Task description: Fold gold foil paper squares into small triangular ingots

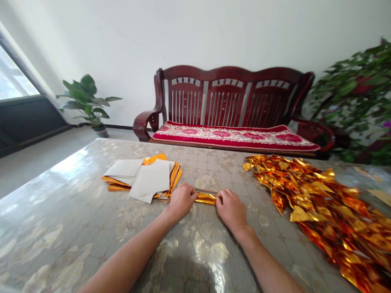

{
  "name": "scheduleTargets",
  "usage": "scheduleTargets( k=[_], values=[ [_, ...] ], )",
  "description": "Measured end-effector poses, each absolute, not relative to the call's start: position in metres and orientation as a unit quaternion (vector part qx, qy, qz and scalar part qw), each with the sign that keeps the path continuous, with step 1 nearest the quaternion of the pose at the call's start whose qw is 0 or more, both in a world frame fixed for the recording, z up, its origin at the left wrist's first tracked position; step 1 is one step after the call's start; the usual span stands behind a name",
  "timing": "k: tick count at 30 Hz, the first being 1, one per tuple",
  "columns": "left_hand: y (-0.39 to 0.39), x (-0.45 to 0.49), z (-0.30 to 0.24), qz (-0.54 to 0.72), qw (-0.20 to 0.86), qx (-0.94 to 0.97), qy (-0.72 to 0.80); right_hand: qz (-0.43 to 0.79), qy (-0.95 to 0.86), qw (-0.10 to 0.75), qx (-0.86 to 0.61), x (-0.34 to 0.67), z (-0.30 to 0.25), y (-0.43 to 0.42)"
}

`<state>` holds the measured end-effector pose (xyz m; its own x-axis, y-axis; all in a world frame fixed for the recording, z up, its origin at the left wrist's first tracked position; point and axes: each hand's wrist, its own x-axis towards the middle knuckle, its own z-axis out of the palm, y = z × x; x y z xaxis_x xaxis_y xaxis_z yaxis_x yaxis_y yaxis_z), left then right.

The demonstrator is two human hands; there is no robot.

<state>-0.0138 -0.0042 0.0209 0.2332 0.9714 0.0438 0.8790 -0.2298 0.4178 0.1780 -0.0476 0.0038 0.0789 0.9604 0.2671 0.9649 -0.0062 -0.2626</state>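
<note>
Both grips narrow, each closed on one end of a gold foil strip point(205, 198). Left hand point(182, 200) takes its left end, right hand point(230, 208) its right end. Knuckles up, fingertips tucked under and hidden.

Strip lies flat on the glossy marbled surface point(76, 228), near centre, between the two hands. Just left and a little farther: a stack of foil sheets point(142, 179), white backs up, gold edges showing. Right: a loose heap of folded gold pieces point(324, 207), running from near to far.

Judgement: the work in hand looks like creasing the strip.
- Hold both ends level and draw the strip taut against the surface.
- Line up the edges before any pressure goes on.
- Press evenly along the fold so the foil neither wrinkles nor slides on the gloss.

Far back: red wooden bench point(229, 97), potted plant point(88, 101).
</note>
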Motion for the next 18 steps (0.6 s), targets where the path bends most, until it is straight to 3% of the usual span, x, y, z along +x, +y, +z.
scheduleTargets(
  k=[18],
  values=[
    [-0.0020, -0.0086, 0.0164, 0.126, 0.128, 0.758, 0.627, 0.007, -0.671, 0.184, -0.718, 0.1780, 0.0052, -0.0466]
  ],
)
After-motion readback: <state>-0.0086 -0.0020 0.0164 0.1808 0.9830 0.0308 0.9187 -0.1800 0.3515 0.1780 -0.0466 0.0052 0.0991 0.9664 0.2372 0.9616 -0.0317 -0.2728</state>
